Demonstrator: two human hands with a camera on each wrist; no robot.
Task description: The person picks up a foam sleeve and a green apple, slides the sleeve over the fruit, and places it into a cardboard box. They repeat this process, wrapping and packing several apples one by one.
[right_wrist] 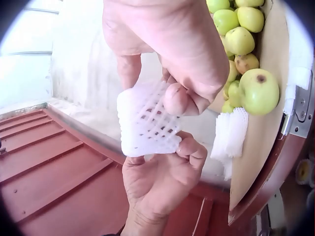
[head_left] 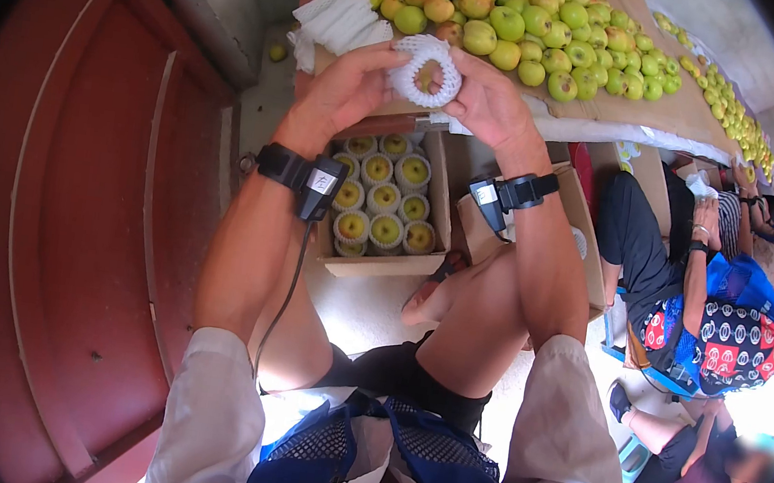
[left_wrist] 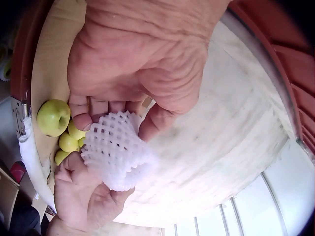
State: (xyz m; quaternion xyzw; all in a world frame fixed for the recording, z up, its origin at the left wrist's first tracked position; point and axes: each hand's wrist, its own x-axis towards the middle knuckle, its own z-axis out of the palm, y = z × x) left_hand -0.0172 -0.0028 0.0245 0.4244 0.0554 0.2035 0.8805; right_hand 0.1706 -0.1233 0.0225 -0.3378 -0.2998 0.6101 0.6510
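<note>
Both hands are raised in front of me and stretch one white foam net sleeve (head_left: 427, 71) between them. My left hand (head_left: 381, 61) pinches its left rim, and my right hand (head_left: 466, 71) pinches its right rim. In the left wrist view the left hand (left_wrist: 123, 105) grips the net (left_wrist: 115, 152) from above, with the right hand (left_wrist: 81, 194) below it. In the right wrist view the right hand (right_wrist: 172, 93) pinches the net (right_wrist: 147, 123) over the left hand (right_wrist: 160, 177). No fruit shows inside the sleeve.
Loose green fruits (head_left: 526, 28) cover the cardboard-lined table (head_left: 611, 114) ahead, with a stack of spare nets (head_left: 336, 16) at its left end. Below stands a carton (head_left: 422, 267) of net-wrapped fruits (head_left: 382, 203). Other people (head_left: 714, 307) sit at the right; a red door (head_left: 76, 206) stands at the left.
</note>
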